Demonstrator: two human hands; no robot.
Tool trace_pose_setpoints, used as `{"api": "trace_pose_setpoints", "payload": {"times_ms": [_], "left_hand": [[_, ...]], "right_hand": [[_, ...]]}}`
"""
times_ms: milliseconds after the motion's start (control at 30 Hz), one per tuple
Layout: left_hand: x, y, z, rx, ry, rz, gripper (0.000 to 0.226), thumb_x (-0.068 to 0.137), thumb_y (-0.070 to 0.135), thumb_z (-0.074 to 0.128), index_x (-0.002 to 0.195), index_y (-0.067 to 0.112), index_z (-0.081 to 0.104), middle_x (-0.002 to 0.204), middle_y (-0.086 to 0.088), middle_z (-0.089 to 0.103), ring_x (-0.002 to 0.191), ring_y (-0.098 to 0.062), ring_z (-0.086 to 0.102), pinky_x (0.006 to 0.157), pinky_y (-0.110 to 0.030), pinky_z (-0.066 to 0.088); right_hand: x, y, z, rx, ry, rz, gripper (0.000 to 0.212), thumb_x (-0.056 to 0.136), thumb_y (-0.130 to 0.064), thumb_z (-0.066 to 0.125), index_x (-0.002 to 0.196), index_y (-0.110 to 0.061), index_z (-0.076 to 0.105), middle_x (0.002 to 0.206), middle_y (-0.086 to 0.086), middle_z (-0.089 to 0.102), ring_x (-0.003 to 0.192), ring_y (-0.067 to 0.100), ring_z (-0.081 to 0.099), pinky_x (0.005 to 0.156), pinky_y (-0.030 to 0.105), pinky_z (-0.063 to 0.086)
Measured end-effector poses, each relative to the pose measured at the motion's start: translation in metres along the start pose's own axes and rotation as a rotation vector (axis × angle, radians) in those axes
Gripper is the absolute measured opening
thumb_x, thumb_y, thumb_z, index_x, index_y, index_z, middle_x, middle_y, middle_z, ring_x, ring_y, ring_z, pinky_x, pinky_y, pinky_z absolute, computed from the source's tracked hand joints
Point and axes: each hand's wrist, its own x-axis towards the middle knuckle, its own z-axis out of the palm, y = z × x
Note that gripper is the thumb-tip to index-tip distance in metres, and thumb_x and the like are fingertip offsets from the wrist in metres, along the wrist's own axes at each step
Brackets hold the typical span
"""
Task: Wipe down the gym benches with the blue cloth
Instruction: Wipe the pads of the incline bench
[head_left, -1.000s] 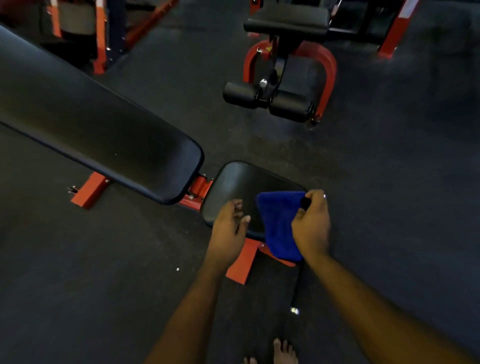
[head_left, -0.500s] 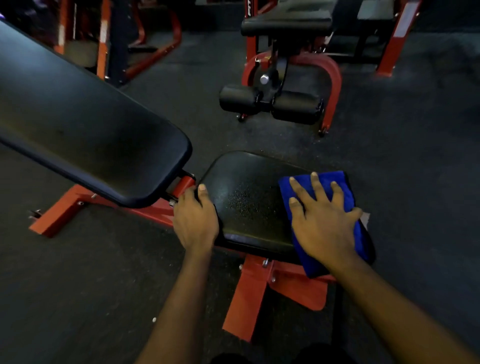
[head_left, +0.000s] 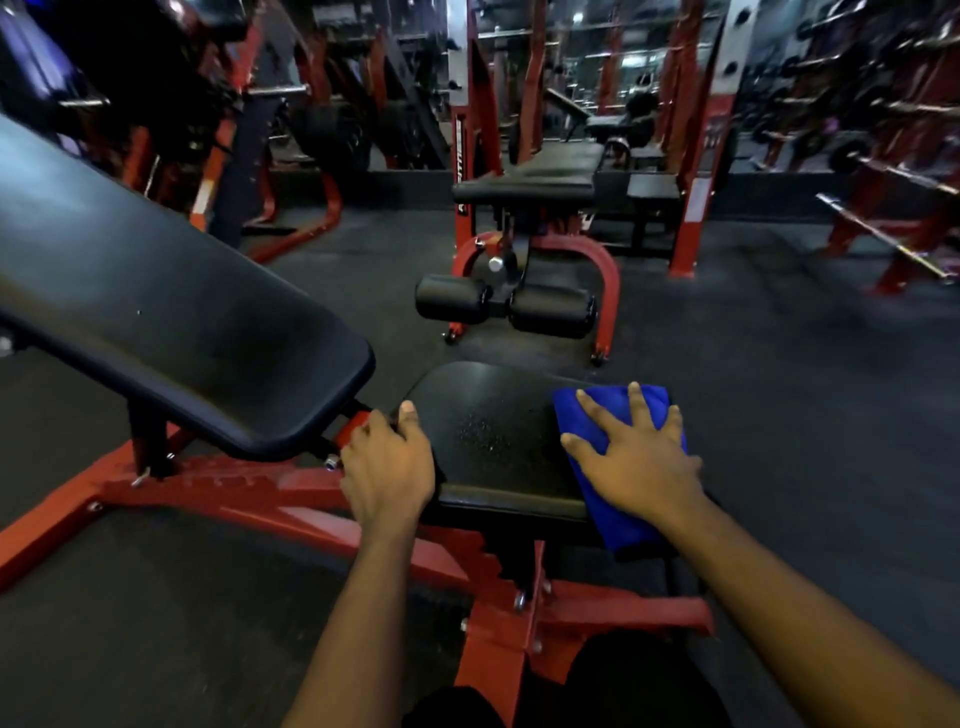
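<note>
On the near bench (head_left: 218, 491), the large tilted back pad (head_left: 171, 322) is rising to the left, and the smaller seat pad (head_left: 493, 441) is lying level just right of it. The blue cloth (head_left: 615, 525) is sitting on the right side of the seat pad, its near end hanging over the near edge. That overhang is where trouble is likely. If the palm is pushing far or left without pinning the loose end, the cloth may be bunching up or sliding off onto the floor (head_left: 779, 395) and picking up grit. Fine droplets (head_left: 483, 431) are glistening across the middle of the seat, and a single light pass is probably only smearing them into streaks. The gap between the two pads, with its red bracket (head_left: 358, 422), is looking easy to miss, and a hand working there is risking a pinch. A second bench (head_left: 524, 187) is waiting far off, not yet reached.

The right hand (head_left: 639, 462) is lying flat on the cloth, fingers straight and spread toward the far side, forearm reaching in from the near right. Its grip is wide, pressing rather than clutching. The left hand (head_left: 387, 467) is bracing at the seat pad's left edge. Its thumb is resting on top at the far left corner and the other fingers are curling down over the side, so its grip is closing around the pad's edge.
</note>
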Motion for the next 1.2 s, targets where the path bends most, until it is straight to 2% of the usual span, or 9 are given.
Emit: {"api": "trace_pose_setpoints", "payload": {"times_ms": [100, 200, 400, 500, 633, 833, 933, 1067, 1200], "left_hand": [[-0.003, -0.005, 0.004, -0.002, 0.003, -0.014, 0.052, 0.1, 0.055, 0.026, 0.116, 0.013, 0.052, 0.123, -0.02, 0.059, 0.113, -0.042, 0.052, 0.087, -0.047, 0.041], [-0.003, -0.01, 0.006, -0.011, 0.002, -0.001, 0.051, 0.1, 0.055, 0.026, 0.112, 0.012, 0.051, 0.119, -0.02, 0.06, 0.11, -0.042, 0.054, 0.082, -0.046, 0.04], [0.002, -0.01, 0.011, -0.018, 0.042, -0.001, 0.051, 0.1, 0.053, 0.025, 0.114, 0.011, 0.052, 0.118, -0.02, 0.061, 0.111, -0.041, 0.054, 0.082, -0.047, 0.042], [0.002, -0.011, 0.013, -0.027, 0.05, 0.007, 0.052, 0.1, 0.052, 0.025, 0.114, 0.011, 0.053, 0.115, -0.021, 0.062, 0.11, -0.042, 0.055, 0.083, -0.049, 0.043], [0.0, -0.014, 0.012, -0.056, 0.057, 0.011, 0.054, 0.1, 0.053, 0.025, 0.114, 0.01, 0.054, 0.113, -0.021, 0.063, 0.108, -0.042, 0.055, 0.085, -0.05, 0.043], [0.001, -0.015, 0.014, -0.052, 0.076, 0.017, 0.057, 0.098, 0.056, 0.026, 0.115, 0.011, 0.055, 0.111, -0.02, 0.065, 0.107, -0.042, 0.057, 0.085, -0.05, 0.046], [0.0, -0.014, 0.013, -0.041, 0.073, 0.001, 0.057, 0.097, 0.057, 0.027, 0.115, 0.011, 0.056, 0.11, -0.02, 0.065, 0.107, -0.042, 0.057, 0.084, -0.05, 0.046], [0.0, -0.011, 0.012, -0.041, 0.086, -0.01, 0.057, 0.097, 0.057, 0.027, 0.114, 0.012, 0.057, 0.108, -0.019, 0.066, 0.105, -0.04, 0.058, 0.084, -0.049, 0.048], [0.0, -0.012, 0.015, -0.053, 0.11, 0.005, 0.054, 0.098, 0.055, 0.03, 0.111, 0.011, 0.059, 0.106, -0.019, 0.066, 0.104, -0.041, 0.058, 0.082, -0.048, 0.046]], "right_hand": [[0.031, -0.004, -0.004, -0.001, 0.007, 0.033, 0.055, 0.095, -0.066, 0.028, 0.147, -0.061, 0.011, 0.165, -0.007, -0.003, 0.147, 0.041, 0.002, 0.107, 0.068, 0.021], [0.045, -0.002, -0.004, 0.025, -0.012, 0.058, 0.053, 0.098, -0.06, 0.026, 0.149, -0.057, 0.012, 0.165, -0.007, 0.003, 0.148, 0.037, 0.007, 0.11, 0.065, 0.021], [-0.008, 0.024, 0.029, 0.158, 0.171, 0.034, 0.058, 0.094, -0.059, 0.021, 0.151, -0.049, 0.016, 0.165, -0.004, 0.003, 0.15, 0.033, 0.008, 0.115, 0.057, 0.025], [0.024, 0.02, 0.017, 0.152, 0.087, 0.071, 0.061, 0.091, -0.061, 0.02, 0.151, -0.05, 0.013, 0.165, -0.005, 0.0, 0.15, 0.034, 0.006, 0.116, 0.058, 0.022], [0.067, 0.024, 0.009, 0.078, 0.025, 0.071, 0.079, 0.074, -0.067, 0.012, 0.151, -0.05, 0.006, 0.166, -0.004, 0.003, 0.151, 0.029, 0.006, 0.117, 0.057, 0.02], [0.062, 0.025, 0.011, 0.043, 0.024, 0.033, 0.064, 0.093, -0.06, 0.018, 0.154, -0.044, 0.006, 0.165, -0.001, -0.001, 0.152, 0.03, 0.002, 0.119, 0.056, 0.015], [0.052, 0.021, 0.01, 0.043, 0.018, 0.027, 0.065, 0.092, -0.06, 0.018, 0.154, -0.044, 0.007, 0.165, -0.002, -0.002, 0.152, 0.03, -0.001, 0.12, 0.056, 0.012], [0.017, 0.011, 0.005, 0.015, 0.025, -0.025, 0.055, 0.102, -0.052, 0.024, 0.154, -0.046, 0.008, 0.165, -0.008, -0.005, 0.151, 0.031, -0.007, 0.119, 0.058, 0.006], [0.008, 0.015, 0.01, 0.01, 0.057, -0.081, 0.054, 0.102, -0.054, 0.025, 0.153, -0.049, 0.009, 0.165, -0.011, -0.003, 0.151, 0.029, -0.007, 0.119, 0.059, 0.008]]}}
